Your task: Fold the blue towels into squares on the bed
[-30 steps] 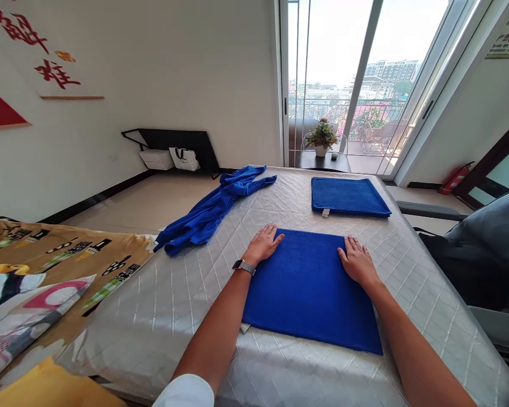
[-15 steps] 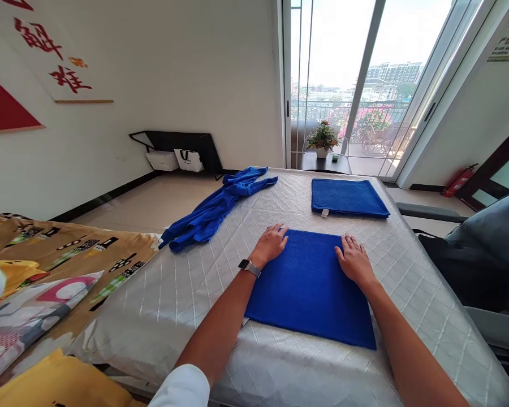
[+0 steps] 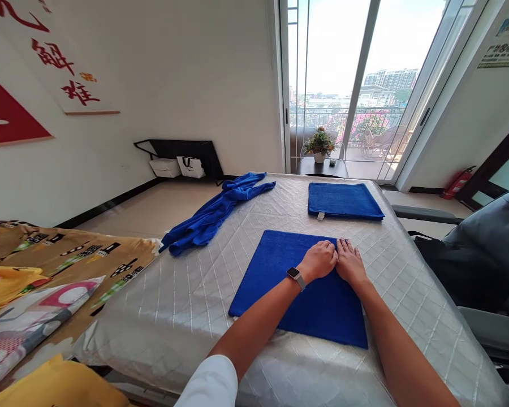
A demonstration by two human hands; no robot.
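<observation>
Here, I see a smooth rectangular blue cloth [image 3: 271, 263] lying left and nearward of my flattened right hand [image 3: 350, 263], my left hand [image 3: 319, 260] curled just beside, grip unclear.

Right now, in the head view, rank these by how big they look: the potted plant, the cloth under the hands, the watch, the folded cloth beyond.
Largest to smallest:
1. Cloth under the hands, partly covered
2. Folded cloth beyond
3. Potted plant
4. Watch
</observation>
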